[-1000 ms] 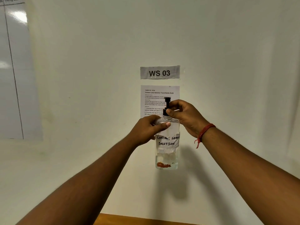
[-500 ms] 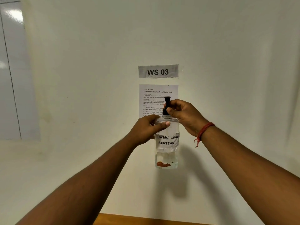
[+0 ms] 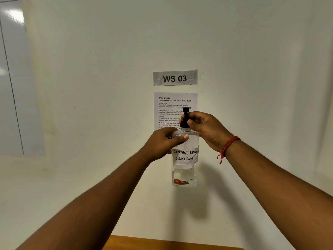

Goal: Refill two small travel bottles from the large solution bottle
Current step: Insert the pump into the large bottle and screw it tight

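Note:
A clear large solution bottle with a white handwritten label "CONTACT LENS SOLUTION" is held upright in the air in front of the wall. A little liquid and an orange patch show at its bottom. My left hand grips the bottle's shoulder from the left, thumb across the front. My right hand has its fingers curled round the black pump cap on the bottle's neck. No small travel bottle is in view.
A white wall fills the view, with a "WS 03" sign and a printed task sheet behind the bottle. A whiteboard hangs at the left. A strip of wooden tabletop shows at the bottom edge.
Bottle and hands stay nearly where they were. My right hand's fingers have shifted slightly on the black pump cap.

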